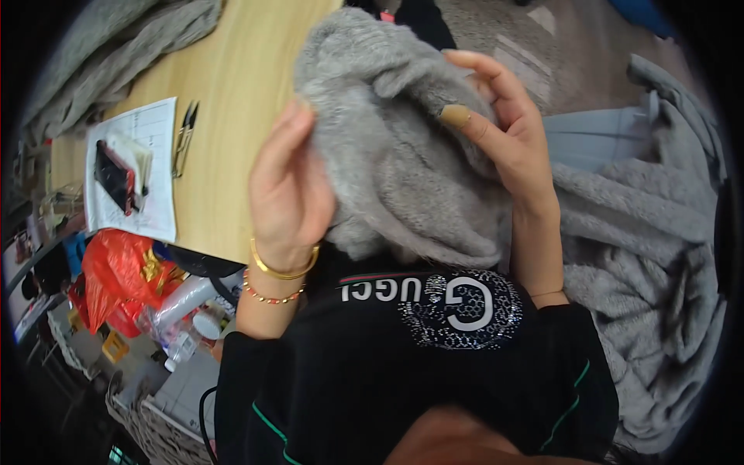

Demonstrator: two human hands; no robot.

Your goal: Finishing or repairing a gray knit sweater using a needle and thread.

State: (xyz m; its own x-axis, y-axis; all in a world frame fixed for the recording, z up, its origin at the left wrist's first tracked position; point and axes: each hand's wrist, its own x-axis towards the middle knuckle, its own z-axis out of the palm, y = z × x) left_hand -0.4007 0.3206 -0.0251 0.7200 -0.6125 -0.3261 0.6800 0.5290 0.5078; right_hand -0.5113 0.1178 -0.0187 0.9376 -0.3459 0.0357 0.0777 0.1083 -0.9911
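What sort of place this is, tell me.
Likely a textile workshop, going by the gray plush piece in front of the wearer, more gray plush fabric heaped at right, and the pale wood-look table.

Over there, the pale wood-look surface (pixel 221 155) carries a white sheet of paper (pixel 160 213) with a small dark, red-edged packet (pixel 115 178) on it, and black pens (pixel 180 141) just beside. Near the surface's edge there's a bright red plastic bag (pixel 112 271), then a clear bottle (pixel 181 349) and a small yellow object (pixel 115 347).
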